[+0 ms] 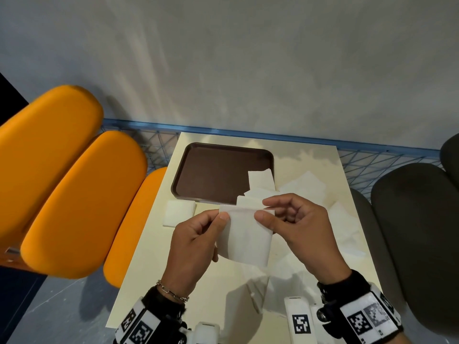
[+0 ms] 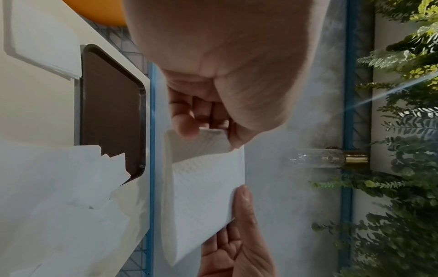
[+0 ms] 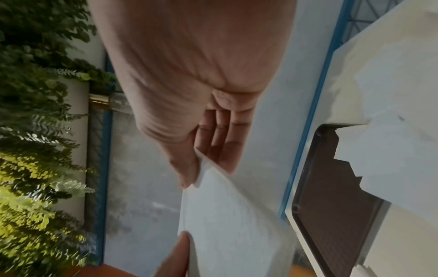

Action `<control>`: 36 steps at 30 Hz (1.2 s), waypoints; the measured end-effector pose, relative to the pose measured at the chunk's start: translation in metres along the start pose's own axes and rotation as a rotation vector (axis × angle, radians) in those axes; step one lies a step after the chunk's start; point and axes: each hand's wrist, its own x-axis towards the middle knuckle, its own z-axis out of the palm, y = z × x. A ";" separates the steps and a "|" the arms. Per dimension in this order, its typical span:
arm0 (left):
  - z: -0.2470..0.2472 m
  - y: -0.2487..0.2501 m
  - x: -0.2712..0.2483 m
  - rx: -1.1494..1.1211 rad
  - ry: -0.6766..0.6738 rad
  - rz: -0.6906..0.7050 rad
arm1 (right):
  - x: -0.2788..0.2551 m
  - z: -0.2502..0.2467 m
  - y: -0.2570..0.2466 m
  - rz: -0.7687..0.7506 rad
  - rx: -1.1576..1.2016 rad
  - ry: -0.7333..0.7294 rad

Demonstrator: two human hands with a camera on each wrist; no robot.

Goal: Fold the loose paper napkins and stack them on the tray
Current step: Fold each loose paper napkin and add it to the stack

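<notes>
Head view: your left hand (image 1: 196, 244) and right hand (image 1: 298, 227) each pinch a top corner of one white paper napkin (image 1: 246, 234), held in the air above the cream table (image 1: 149, 244). The napkin hangs with its long axis running down toward you. The brown tray (image 1: 218, 170) lies straight ahead, beyond both hands and slightly left, so your left hand is the nearer one. Loose napkins (image 1: 305, 184) spread over the tray's right corner and the table to the right. A small folded stack (image 1: 178, 212) sits on the table just before the tray's near edge, not on it.

Left wrist view: your thumb and fingertips (image 2: 187, 129) are closed on the napkin's upper edge; the sheet is doubled over and bows open.

Right wrist view: thumb and fingers (image 3: 187, 168) clamp the opposite corner; the tray (image 3: 331, 187) shows beyond, partly covered by napkins.

Assessment: the fold is unfinished; the edges need aligning before the napkin goes forward.
</notes>
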 end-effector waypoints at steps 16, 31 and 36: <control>0.005 -0.008 -0.005 -0.033 0.081 -0.031 | -0.002 -0.014 0.013 0.067 -0.016 -0.105; 0.038 -0.021 -0.024 -0.042 0.153 -0.042 | -0.006 -0.039 0.024 0.229 -0.003 -0.295; 0.044 -0.038 -0.030 -0.078 0.214 -0.103 | -0.003 -0.036 0.041 0.326 -0.034 -0.320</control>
